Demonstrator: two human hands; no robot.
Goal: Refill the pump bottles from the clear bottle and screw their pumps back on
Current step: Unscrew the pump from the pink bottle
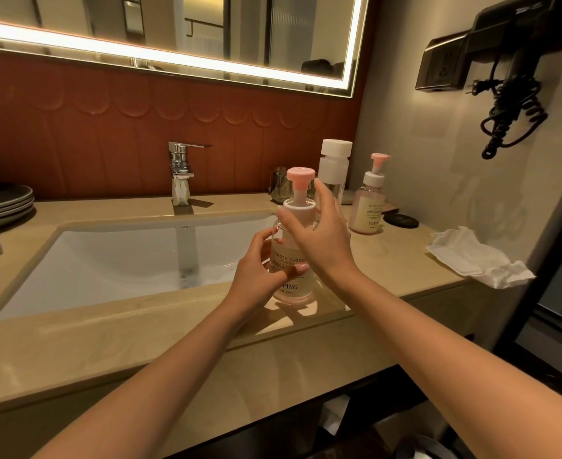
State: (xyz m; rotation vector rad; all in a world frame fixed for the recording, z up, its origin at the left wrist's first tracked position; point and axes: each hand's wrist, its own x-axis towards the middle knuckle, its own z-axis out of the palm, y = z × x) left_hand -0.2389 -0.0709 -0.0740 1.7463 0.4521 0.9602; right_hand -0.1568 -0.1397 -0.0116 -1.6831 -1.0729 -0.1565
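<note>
A clear pump bottle (292,260) with a pink pump head (300,175) and white collar stands on the counter at the sink's right edge. My left hand (259,271) grips its body, thumb across the label. My right hand (319,233) curls its fingers round the white collar (297,208) at the bottle's neck. Behind them stands the tall clear bottle (333,173) with a white cap. A second pump bottle (369,207), pink liquid inside and its pump on, stands at the back right by the wall.
The white sink basin (114,260) and chrome tap (181,173) lie to the left. Grey plates (8,202) are stacked at far left. A crumpled tissue (478,260) lies at the counter's right edge, with a black round lid (401,220) and a faceted glass (279,184) near the bottles.
</note>
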